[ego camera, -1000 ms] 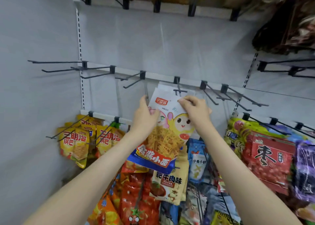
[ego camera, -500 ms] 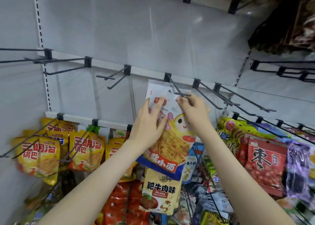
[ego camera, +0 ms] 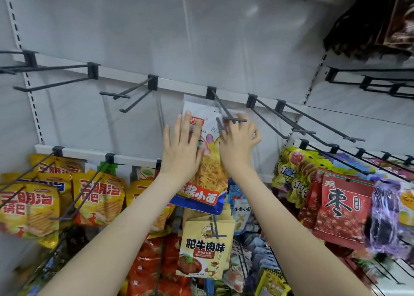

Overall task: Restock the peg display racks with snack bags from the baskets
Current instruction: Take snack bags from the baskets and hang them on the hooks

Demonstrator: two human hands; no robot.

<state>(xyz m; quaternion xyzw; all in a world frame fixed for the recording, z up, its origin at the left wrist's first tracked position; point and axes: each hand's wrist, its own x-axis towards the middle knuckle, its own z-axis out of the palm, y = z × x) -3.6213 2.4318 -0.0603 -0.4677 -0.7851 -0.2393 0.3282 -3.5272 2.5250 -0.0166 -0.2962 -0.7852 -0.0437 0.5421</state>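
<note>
Pushing the noodle snack bag [ego camera: 207, 179] back along the peg [ego camera: 218, 105] is the step I am on. A second ago my left hand [ego camera: 181, 149] gripped the bag's left edge with curled fingers. Now it has let go and lies flat on the printed front, fingers straight and spread, pressing the bag toward the back panel. My right hand [ego camera: 240, 143] stays up at the bag's top right corner, fingers curled beside the peg's tip. Whether it pinches the bag or the wire there I cannot tell.

The bag has also risen. Its white top edge now reaches almost to the rail [ego camera: 179, 86], and the peg crosses in front of it. I judge the hang hole is on the wire, though the hole itself is hidden. More white bag tops seem to sit behind it on the same peg.

If so, this bag is nearly hung and only needs sliding back. The bare pegs [ego camera: 132, 89] to the left are unfilled, so the restock looks far from done. Below, the yellow crisp bags [ego camera: 98, 197] and red date bags [ego camera: 342, 208] hang on the lower rack. No basket is in view.
</note>
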